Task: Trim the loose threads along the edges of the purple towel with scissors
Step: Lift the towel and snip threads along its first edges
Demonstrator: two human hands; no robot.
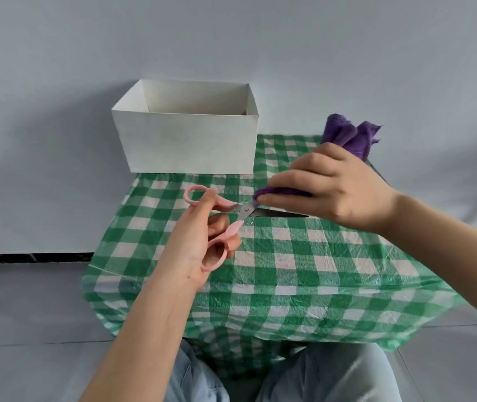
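My right hand [330, 188] is closed around the bunched purple towel [347, 134]. Part of the cloth sticks up behind the hand and a small fold pokes out by the fingertips. My left hand [199, 242] holds pink-handled scissors [231, 219] with fingers through both loops. The blades are parted, one pointing right under my right hand, and the towel's fold sits right at the pivot. Both hands hover over the table.
A green and white checked cloth covers the small table [289, 271]. An open white box [186, 126] stands at the table's far left against the grey wall. My knees in light jeans [330, 375] are below the table's near edge.
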